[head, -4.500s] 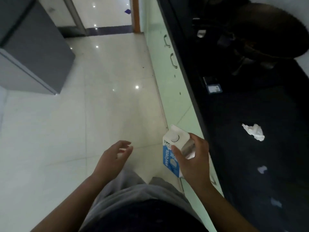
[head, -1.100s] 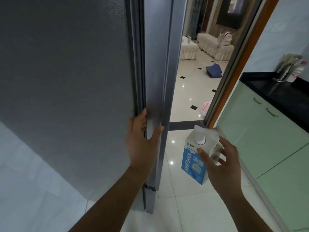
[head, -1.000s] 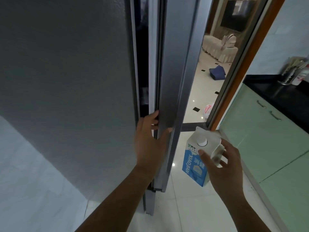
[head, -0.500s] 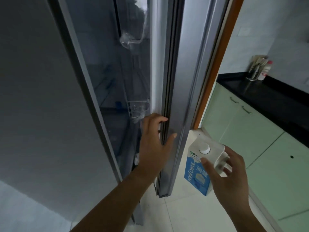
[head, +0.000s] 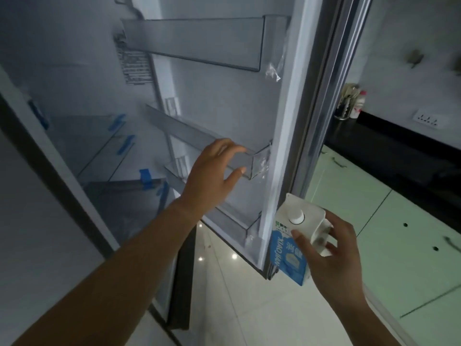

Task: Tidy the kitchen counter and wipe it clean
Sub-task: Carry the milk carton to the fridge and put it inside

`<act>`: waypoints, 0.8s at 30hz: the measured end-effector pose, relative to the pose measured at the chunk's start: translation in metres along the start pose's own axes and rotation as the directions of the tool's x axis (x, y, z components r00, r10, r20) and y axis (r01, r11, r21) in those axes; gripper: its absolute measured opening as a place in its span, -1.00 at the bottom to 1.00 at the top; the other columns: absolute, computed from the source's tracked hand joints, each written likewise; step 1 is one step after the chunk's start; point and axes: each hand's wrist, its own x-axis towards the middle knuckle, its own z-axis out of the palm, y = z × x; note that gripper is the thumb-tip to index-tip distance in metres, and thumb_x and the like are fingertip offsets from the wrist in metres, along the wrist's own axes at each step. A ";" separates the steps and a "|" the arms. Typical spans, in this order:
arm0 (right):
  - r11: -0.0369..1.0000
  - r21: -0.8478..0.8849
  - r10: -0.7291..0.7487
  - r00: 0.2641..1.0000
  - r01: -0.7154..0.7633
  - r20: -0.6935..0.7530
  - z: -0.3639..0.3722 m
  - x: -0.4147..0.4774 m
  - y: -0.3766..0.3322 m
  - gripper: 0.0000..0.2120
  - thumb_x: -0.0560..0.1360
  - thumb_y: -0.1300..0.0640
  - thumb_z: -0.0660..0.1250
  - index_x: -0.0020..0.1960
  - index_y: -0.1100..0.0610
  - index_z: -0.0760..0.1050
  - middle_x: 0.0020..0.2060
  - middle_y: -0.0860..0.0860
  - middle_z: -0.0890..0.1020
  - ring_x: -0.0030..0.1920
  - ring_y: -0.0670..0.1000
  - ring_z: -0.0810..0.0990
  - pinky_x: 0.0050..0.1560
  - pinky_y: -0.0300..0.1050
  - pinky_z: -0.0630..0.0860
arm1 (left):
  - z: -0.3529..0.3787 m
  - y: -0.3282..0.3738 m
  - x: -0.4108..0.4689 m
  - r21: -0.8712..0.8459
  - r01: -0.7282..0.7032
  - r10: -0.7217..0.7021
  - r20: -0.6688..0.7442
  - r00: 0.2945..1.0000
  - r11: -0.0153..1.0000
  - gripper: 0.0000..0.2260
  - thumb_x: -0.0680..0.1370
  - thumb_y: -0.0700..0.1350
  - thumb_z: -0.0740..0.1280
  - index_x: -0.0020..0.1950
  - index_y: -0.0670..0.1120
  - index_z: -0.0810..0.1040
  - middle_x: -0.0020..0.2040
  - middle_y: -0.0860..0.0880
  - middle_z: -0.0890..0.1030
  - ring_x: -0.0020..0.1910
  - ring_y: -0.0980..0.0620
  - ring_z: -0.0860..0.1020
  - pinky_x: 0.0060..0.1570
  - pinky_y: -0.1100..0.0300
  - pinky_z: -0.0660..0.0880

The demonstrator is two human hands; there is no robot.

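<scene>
My right hand (head: 331,258) grips a white and blue milk carton (head: 290,245) with a round white cap, held upright low at the right, just beside the edge of the open fridge door (head: 287,121). My left hand (head: 214,173) hovers with fingers spread in front of the middle clear door shelf (head: 199,138), holding nothing. The fridge interior (head: 99,146) lies open on the left, dark, with glass shelves taped in blue.
An upper door shelf (head: 194,38) and a lower door shelf (head: 232,218) look bare. Pale green cabinets (head: 399,233) run along the right under a black counter (head: 399,146), which carries a utensil holder (head: 345,106) and a small bottle. White tiled floor (head: 249,308) lies below.
The fridge door has swung wide open. My left hand let go of the door edge and now reaches toward the middle door shelf. The carton stays in my right hand.
</scene>
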 end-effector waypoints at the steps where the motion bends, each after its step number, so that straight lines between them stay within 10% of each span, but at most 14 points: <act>1: 1.000 0.002 -0.006 1.000 0.006 -0.003 -0.001 0.007 0.001 -0.54 0.32 0.12 0.49 0.13 -0.15 0.40 0.10 -0.08 0.44 0.14 -0.03 0.47 -0.13 -0.37 0.38 | 0.005 0.000 0.010 0.011 -0.030 0.030 0.011 0.999 0.999 -0.72 0.52 -0.05 0.29 0.21 -0.07 0.50 0.17 -0.11 0.49 0.17 0.05 0.39 0.17 0.27 0.30; 10: 0.995 0.076 -0.066 0.993 0.058 0.100 0.000 0.079 0.018 -0.53 0.30 0.07 0.50 0.01 -0.32 0.34 0.01 -0.24 0.41 0.03 -0.36 0.43 -0.14 -0.47 0.44 | 0.042 -0.017 0.084 0.166 -0.102 0.079 0.140 0.987 0.981 -0.67 0.49 0.07 0.21 0.22 0.02 0.49 0.07 -0.07 0.53 0.08 -0.05 0.48 0.14 -0.03 0.41; 15: 0.987 0.159 -0.059 0.975 0.025 0.212 0.010 0.119 0.033 -0.54 0.24 -0.12 0.45 0.08 -0.19 0.39 0.00 -0.22 0.42 0.05 -0.35 0.44 -0.05 -0.44 0.48 | 0.039 -0.047 0.106 0.248 0.018 -0.040 0.086 0.996 0.969 -0.68 0.50 0.01 0.23 0.22 -0.02 0.50 0.13 -0.07 0.54 0.13 -0.02 0.46 0.12 0.26 0.27; 24: 0.985 0.170 -0.029 0.940 -0.032 0.341 0.065 0.172 0.038 -0.52 0.19 -0.18 0.38 0.07 -0.19 0.34 -0.01 -0.26 0.43 0.03 -0.46 0.42 -0.02 -0.41 0.50 | 0.050 -0.103 0.138 0.256 0.087 -0.109 0.073 0.991 0.963 -0.72 0.55 -0.09 0.29 0.26 0.03 0.49 0.13 -0.07 0.56 0.14 -0.05 0.47 0.13 0.21 0.30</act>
